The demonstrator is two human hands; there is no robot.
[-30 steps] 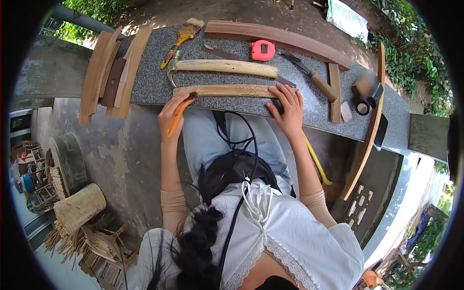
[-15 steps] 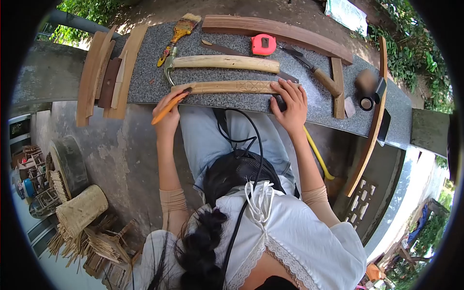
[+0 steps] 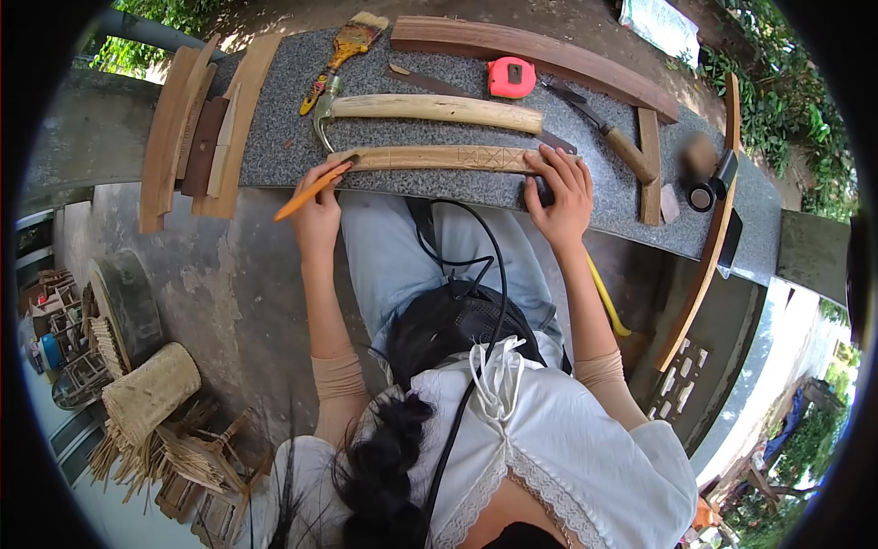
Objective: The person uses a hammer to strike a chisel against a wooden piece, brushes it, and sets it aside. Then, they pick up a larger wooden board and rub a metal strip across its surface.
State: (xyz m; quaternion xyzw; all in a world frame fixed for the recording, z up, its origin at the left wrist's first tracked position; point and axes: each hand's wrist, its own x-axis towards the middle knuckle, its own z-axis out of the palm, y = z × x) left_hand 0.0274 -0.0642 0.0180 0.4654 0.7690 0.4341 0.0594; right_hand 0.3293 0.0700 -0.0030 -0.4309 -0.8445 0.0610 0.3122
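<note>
My left hand is closed around an orange pencil-like tool, whose dark tip rests at the left end of a pale wooden strip. Crossed pencil lines mark the strip's right part. My right hand lies over the strip's right end, fingers somewhat spread and thumb below; a small dark object shows partly beneath it. Just beyond the strip is a hammer with a wooden handle. A saw blade lies partly under that handle.
On the granite top are wood strips at left, a paintbrush, a red tape measure, a wooden-handled tool, a long dark board and a black cylinder. A curved strip overhangs the right edge.
The view has shifted slightly. My left hand and the orange tool have moved a little left relative to the strip. My right hand stays at the strip's right end.
</note>
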